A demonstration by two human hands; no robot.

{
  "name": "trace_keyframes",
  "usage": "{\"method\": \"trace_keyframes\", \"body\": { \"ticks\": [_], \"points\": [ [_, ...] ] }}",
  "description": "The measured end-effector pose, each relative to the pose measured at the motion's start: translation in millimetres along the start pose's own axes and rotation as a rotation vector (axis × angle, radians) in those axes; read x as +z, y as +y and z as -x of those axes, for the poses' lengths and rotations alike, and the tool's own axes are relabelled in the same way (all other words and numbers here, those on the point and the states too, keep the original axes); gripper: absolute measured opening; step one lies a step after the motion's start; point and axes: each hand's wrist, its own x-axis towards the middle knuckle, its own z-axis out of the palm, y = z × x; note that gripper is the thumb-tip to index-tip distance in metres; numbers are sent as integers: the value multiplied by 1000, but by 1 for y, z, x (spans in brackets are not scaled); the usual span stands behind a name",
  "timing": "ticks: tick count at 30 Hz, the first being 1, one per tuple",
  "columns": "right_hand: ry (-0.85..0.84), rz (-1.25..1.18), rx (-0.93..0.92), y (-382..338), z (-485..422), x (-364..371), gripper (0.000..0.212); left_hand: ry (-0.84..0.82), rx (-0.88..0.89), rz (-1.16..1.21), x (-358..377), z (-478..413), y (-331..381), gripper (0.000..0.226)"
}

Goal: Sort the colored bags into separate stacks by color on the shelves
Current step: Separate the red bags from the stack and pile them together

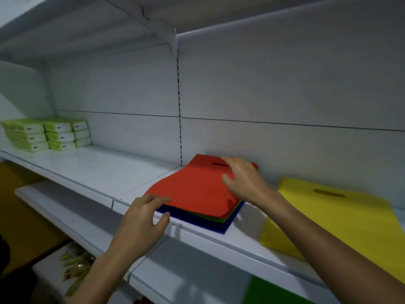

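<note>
A mixed stack of flat bags lies on the white shelf (92,165), with a red bag (195,185) on top. Under it show the edges of a green bag (221,219) and a blue bag (203,223). My left hand (142,222) is at the stack's near left corner, its fingers on the red bag's edge and its thumb below by the blue bag. My right hand (243,178) lies on the red bag's far right part with fingers spread, beside the handle slot. To the right, a yellow bag (341,222) lies alone on the same shelf.
Stacked green-and-white packs (46,134) stand at the shelf's far left. A lower shelf (65,207) juts out below, with packaged goods (74,270) under it. Something green (271,290) shows at the bottom edge. Another shelf hangs overhead.
</note>
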Motion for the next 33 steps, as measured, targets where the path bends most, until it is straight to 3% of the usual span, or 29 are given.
{"method": "trace_keyframes", "body": {
  "ticks": [9,17,22,25,29,33],
  "points": [
    [2,89,143,10,-66,30,47,-63,-10,46,28,-81,-74,35],
    [98,131,468,34,-79,39,45,-190,91,131,83,-157,-117,37],
    [96,275,671,24,-72,74,28,-320,59,79,111,-173,-134,48],
    [63,333,820,15,-56,102,27,-210,31,261,119,-165,-139,39],
    [230,329,936,8,-45,112,33,-63,55,351,122,-159,-141,21],
    [362,242,895,9,-43,113,25,-99,-102,482,121,-163,-140,36]
  ]
}}
